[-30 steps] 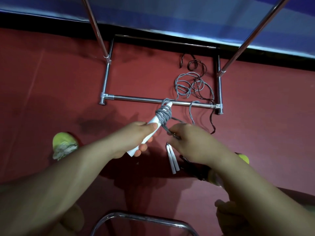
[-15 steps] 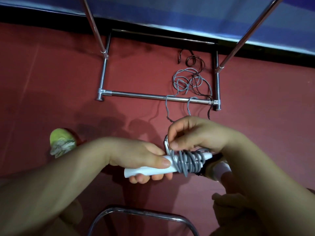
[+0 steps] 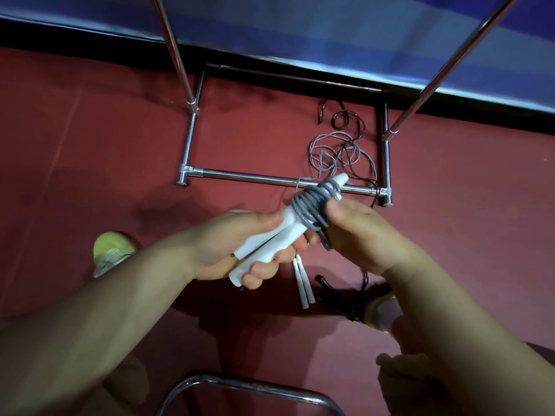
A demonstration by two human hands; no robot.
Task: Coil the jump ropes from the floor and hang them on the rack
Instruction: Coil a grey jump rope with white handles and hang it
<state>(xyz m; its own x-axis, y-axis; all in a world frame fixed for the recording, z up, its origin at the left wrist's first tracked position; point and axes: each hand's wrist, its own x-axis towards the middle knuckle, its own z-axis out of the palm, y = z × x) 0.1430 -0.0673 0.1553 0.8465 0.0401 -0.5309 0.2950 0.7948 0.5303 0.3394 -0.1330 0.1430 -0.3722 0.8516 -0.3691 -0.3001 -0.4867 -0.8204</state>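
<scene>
Just this side of the rack's base bar (image 3: 270, 178), my left hand (image 3: 240, 247) is wrapped round a pair of white handles (image 3: 270, 244), their long axis running from lower left up toward the bar. My right hand (image 3: 357, 232) sits against the grey cord (image 3: 315, 202) wound on their upper end, thumb and fingers pinching a strand (the right is plainly the nearer to the winding). Loose grey rope (image 3: 333, 154) trails beyond the bar, tangled with a dark rope (image 3: 345, 118); another white handle pair (image 3: 303, 286) lies on the floor (image 3: 90, 145) nearer me. I judge coiling half done. No writing is legible.
</scene>
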